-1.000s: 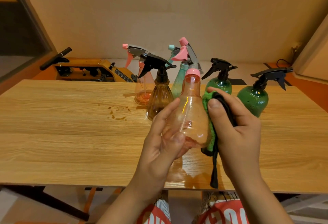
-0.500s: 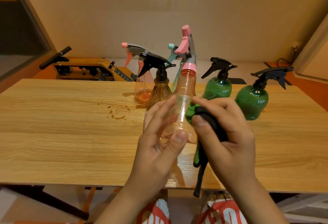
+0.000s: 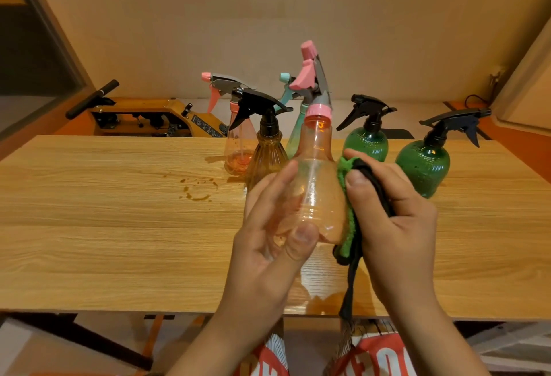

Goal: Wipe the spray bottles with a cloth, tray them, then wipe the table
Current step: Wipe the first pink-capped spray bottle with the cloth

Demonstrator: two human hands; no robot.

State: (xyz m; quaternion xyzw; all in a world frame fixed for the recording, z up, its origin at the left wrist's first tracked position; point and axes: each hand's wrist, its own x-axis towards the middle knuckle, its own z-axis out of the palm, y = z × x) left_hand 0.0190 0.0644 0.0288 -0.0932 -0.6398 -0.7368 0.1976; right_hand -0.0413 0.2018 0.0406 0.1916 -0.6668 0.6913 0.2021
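My left hand (image 3: 269, 244) grips the lower body of a clear orange spray bottle (image 3: 316, 184) with a pink and grey trigger head, held upright above the wooden table (image 3: 104, 226). My right hand (image 3: 393, 220) holds a green and black cloth (image 3: 350, 220) against the bottle's right side. Behind stand an amber ribbed bottle (image 3: 267, 149) with a black head, a pink-headed clear bottle (image 3: 237, 143), a teal bottle (image 3: 293, 134) mostly hidden, and two green bottles (image 3: 368, 140) (image 3: 425, 161) with black heads.
A ring of brown liquid spots (image 3: 196, 187) marks the table left of the bottles. A wet patch (image 3: 325, 295) lies near the front edge under my hands. A yellow machine (image 3: 149, 119) sits on the floor behind the table.
The cloth in my right hand has slid from the bottle's front back to its right side. The bottle has tipped a little more upright in my left hand.
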